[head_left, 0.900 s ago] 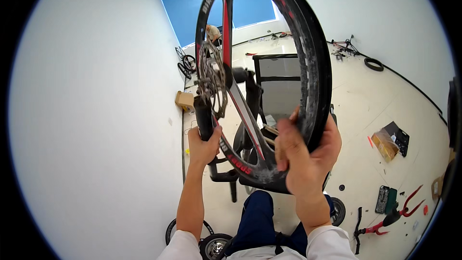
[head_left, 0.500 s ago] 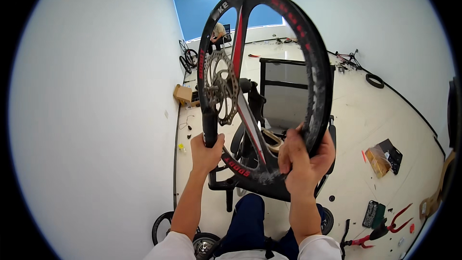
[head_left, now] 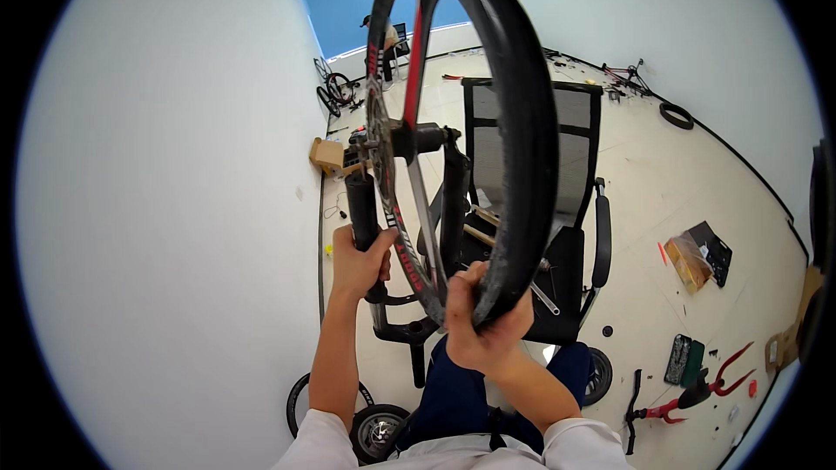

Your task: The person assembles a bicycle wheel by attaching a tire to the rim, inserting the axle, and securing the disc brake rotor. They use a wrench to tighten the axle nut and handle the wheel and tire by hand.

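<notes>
In front of me stands a black bicycle wheel (head_left: 529, 113) with red-and-grey spokes and a thick tyre. It is upright and turned so much of the tread shows. A brake disc (head_left: 378, 144) sits at its hub, seen nearly edge-on. The wheel lies between the two legs of a black suspension fork (head_left: 360, 209), whose crown and steerer tube point down toward me. My left hand (head_left: 359, 263) is wrapped round the fork's left leg. My right hand (head_left: 488, 322) grips the wheel's lower rim and tyre. Whether the axle is seated in the fork ends, I cannot tell.
A black mesh office chair (head_left: 575, 283) stands behind the wheel, a wrench (head_left: 545, 298) on its seat. Small wheels (head_left: 379, 431) lie by my legs. At right are a red bike frame (head_left: 688, 400), a toolbox (head_left: 714, 252) and a loose tyre (head_left: 677, 117). A person (head_left: 389, 39) sits far back.
The wheel has swung from nearly side-on to show more tread, and has shifted left and up. My right hand has moved left and down with its rim. My left hand still holds the fork.
</notes>
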Demonstrator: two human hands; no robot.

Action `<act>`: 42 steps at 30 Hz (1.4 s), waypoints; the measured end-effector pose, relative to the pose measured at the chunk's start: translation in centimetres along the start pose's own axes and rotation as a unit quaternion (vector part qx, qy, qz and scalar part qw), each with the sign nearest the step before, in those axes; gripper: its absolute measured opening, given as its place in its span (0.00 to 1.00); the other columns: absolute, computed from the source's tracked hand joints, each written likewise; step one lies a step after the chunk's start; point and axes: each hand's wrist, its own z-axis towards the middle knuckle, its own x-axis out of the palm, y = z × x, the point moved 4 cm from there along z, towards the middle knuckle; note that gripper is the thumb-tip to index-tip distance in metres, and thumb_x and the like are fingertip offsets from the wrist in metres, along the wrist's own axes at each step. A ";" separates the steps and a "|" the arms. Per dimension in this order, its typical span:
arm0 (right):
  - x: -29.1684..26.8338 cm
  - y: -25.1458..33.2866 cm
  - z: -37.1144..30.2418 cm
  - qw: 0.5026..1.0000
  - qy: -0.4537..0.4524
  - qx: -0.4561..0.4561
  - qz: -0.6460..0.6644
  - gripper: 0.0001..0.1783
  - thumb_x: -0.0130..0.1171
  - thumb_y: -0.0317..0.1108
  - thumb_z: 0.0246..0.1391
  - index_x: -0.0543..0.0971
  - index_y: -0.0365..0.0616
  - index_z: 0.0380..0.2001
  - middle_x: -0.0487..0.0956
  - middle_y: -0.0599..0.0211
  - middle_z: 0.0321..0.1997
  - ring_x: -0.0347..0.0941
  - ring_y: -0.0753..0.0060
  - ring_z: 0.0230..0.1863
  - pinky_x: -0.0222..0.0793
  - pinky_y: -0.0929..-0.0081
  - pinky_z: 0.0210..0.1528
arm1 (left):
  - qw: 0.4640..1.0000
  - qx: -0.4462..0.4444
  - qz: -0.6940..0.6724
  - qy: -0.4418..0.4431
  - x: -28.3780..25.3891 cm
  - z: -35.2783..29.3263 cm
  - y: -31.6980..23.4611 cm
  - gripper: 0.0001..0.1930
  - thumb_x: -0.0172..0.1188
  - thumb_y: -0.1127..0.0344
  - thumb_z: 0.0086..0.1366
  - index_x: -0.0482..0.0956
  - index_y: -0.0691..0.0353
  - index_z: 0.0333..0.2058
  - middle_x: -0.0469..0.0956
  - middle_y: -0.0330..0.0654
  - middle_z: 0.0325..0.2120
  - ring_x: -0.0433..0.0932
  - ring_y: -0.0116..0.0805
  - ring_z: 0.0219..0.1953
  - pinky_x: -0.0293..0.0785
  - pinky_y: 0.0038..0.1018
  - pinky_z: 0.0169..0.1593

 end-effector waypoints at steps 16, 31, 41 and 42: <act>-11.3 -11.4 -4.7 0.950 0.059 0.270 -0.142 0.15 0.52 0.36 0.57 0.75 0.34 0.40 0.79 0.56 0.35 0.77 0.66 0.38 0.72 0.71 0.43 | 0.986 0.084 -0.144 0.007 -1.3 0.6 -2.2 0.11 0.55 0.70 0.59 0.62 0.59 0.21 0.58 0.39 0.07 0.58 0.31 0.05 0.58 0.28 0.12; -27.8 -34.2 -22.9 0.649 0.285 0.338 -0.620 0.20 0.67 0.39 0.46 0.75 0.41 0.39 0.72 0.54 0.45 0.69 0.51 0.50 0.68 0.54 0.46 | 0.960 0.037 -0.231 0.152 0.0 2.0 1.0 0.09 0.53 0.72 0.58 0.62 0.60 0.23 0.60 0.41 0.06 0.60 0.33 0.06 0.61 0.29 0.12; -26.7 -32.2 -20.6 0.660 0.318 0.353 -0.582 0.20 0.57 0.32 0.53 0.67 0.35 0.46 0.80 0.46 0.30 0.78 0.42 0.33 0.74 0.50 0.36 | 0.947 0.027 -0.267 0.175 -1.0 2.2 2.1 0.12 0.54 0.73 0.59 0.60 0.59 0.21 0.60 0.41 0.07 0.60 0.33 0.06 0.59 0.29 0.13; -26.7 -31.6 -19.8 0.682 0.292 0.361 -0.566 0.19 0.57 0.31 0.53 0.67 0.36 0.46 0.79 0.45 0.29 0.78 0.41 0.33 0.74 0.49 0.36 | 0.947 0.026 -0.268 0.176 -0.8 2.3 2.1 0.13 0.54 0.73 0.59 0.60 0.59 0.20 0.60 0.41 0.07 0.60 0.33 0.06 0.59 0.29 0.13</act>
